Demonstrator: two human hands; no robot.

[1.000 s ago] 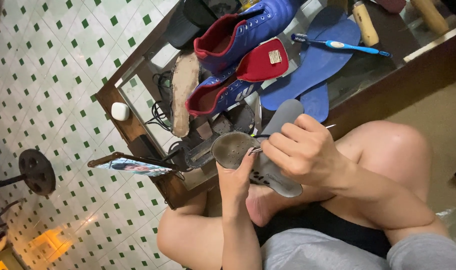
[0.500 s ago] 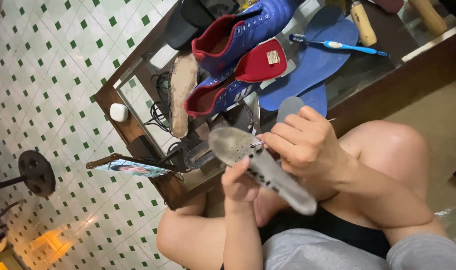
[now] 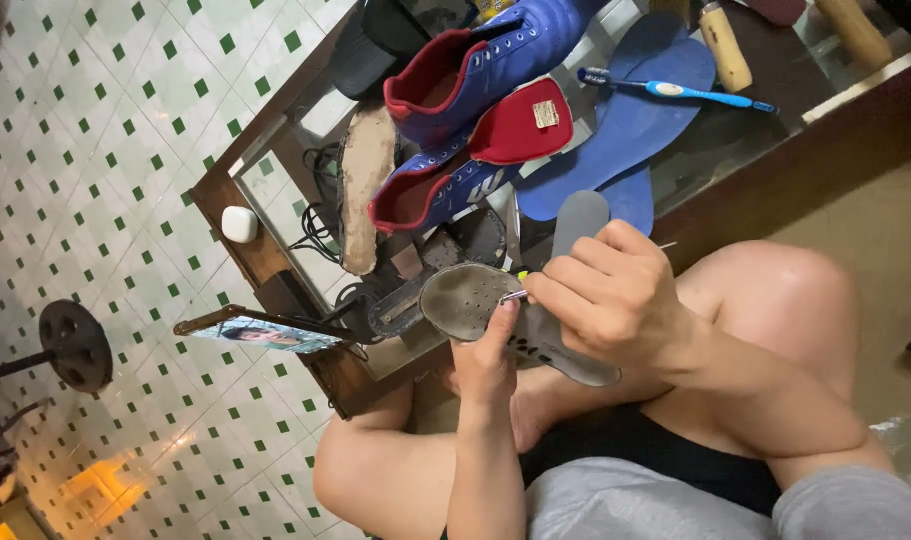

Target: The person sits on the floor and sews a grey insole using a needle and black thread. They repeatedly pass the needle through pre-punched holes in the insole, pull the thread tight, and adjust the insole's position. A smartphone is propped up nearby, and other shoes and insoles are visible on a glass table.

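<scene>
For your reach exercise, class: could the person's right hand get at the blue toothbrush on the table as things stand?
Probably not at once: the right hand is pinching a thin tool against the grey sole. Otherwise the toothbrush lies uncovered on the blue insole.

The person's arms are bare from the near edge of the view out to the left hand [image 3: 488, 362] and the right hand [image 3: 616, 300], with no sleeve, watch, ring or glove on either. Both legs are bare too, knees uncovered, and a bare foot shows between them. Grey cloth, soft and lightly creased, covers the body at the near right, and next to it, just beyond, lies a band of black cloth, seemingly shorts.
</scene>
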